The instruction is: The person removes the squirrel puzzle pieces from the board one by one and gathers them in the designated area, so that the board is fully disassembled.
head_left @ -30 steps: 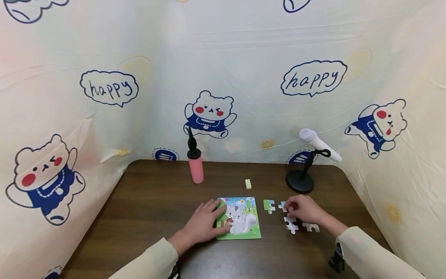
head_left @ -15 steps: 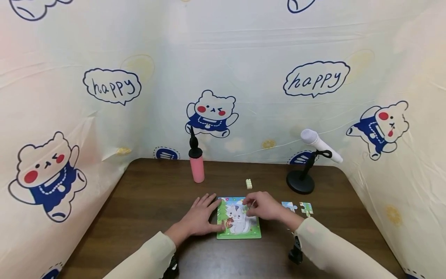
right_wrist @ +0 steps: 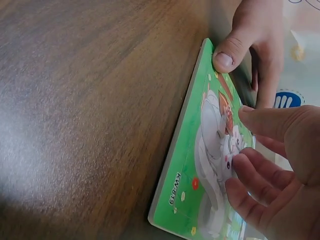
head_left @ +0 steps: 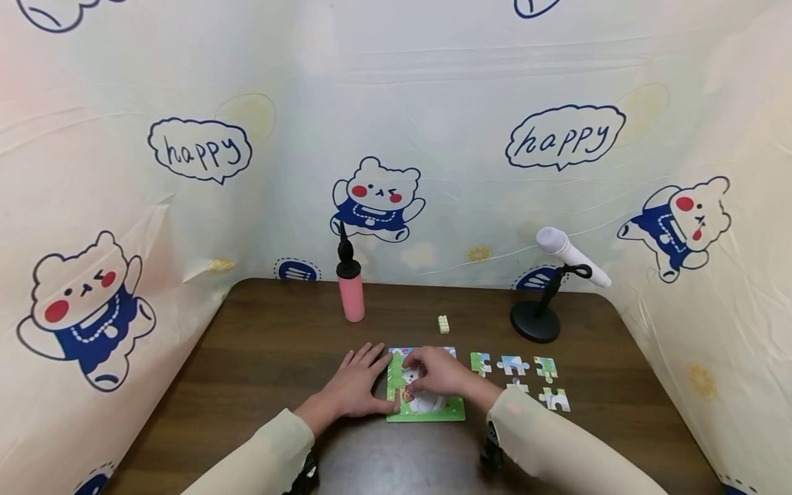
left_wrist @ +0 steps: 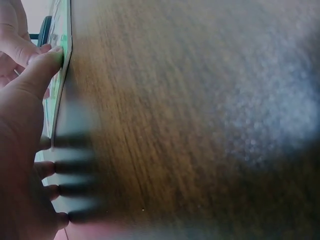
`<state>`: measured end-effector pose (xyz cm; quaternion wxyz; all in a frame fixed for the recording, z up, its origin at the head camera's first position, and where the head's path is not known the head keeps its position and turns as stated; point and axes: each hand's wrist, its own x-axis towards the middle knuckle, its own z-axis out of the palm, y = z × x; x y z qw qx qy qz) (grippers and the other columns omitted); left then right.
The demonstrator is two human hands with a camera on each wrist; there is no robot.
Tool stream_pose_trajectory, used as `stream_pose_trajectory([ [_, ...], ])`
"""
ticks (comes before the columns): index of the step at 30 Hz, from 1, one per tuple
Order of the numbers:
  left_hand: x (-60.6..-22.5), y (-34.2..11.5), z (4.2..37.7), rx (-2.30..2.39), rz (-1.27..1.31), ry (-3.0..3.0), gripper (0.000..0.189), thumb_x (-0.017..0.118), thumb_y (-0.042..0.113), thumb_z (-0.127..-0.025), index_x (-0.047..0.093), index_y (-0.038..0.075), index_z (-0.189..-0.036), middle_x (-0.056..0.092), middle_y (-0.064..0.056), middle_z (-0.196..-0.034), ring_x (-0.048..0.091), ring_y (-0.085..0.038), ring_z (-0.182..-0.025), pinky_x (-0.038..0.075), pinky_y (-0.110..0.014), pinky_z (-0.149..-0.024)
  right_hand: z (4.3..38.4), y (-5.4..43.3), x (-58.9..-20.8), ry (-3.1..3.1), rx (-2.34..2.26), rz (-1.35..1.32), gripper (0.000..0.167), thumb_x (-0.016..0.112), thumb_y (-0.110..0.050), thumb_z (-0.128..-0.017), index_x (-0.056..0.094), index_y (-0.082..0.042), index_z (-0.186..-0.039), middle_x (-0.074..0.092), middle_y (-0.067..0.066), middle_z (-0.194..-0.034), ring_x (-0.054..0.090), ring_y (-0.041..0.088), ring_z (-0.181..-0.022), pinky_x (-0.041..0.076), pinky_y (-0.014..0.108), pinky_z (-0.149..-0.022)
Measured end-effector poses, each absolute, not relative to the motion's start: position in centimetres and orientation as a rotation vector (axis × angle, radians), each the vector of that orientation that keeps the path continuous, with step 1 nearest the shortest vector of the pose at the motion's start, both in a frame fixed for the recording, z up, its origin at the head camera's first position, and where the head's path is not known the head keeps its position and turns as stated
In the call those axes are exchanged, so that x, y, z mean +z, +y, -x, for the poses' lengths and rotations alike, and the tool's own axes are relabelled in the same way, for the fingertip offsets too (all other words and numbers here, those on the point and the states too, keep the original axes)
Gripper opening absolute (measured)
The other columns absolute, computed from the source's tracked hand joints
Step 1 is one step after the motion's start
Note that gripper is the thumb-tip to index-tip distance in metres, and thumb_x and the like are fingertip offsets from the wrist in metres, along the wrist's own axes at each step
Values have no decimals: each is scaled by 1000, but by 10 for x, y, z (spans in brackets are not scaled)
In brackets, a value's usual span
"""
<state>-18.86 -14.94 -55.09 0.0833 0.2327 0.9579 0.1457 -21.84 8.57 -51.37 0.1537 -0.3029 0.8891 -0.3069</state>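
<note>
Left hand [head_left: 349,390], fingers apart, touches the puzzle's [head_left: 425,405] left edge. Whether the right hand [head_left: 442,371] above pinches, I cannot tell.

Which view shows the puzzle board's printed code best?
The right wrist view: the code, KW-819, is readable there on the puzzle board. The head view shows the board partly hidden by the right hand, code illegible; the left wrist view catches it nearly edge-on, no code visible.

Bare, cream-sleeved left hand [head_left: 354,386] spreads at the square green picture board's [head_left: 427,416] left edge; right hand [head_left: 441,373] bends over its middle.
</note>
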Motion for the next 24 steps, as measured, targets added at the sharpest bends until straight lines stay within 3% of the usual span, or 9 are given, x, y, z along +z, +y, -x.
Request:
stream_pose_trajectory([
  [10, -546, -147, 188, 409, -681, 2859, 106, 65, 81, -80, 40, 15, -160, 30, -13, -168, 23, -39, -156, 23, -67, -120, 220, 83, -517, 2557, -868, 851, 35, 86, -13, -81, 73, -6, -113, 71, 3, -97, 61, 12, -81, 50, 27, -72],
  [24, -543, -145, 187, 406, -655, 2838, 108, 64, 82, -79, 39, 14, -160, 30, -13, -168, 23, -40, -156, 24, -66, -120, 218, 84, -512, 2508, -1050, 786, 30, 83, -4, -83, 73, -2, -111, 72, 8, -97, 64, 14, -86, 54, 30, -74],
])
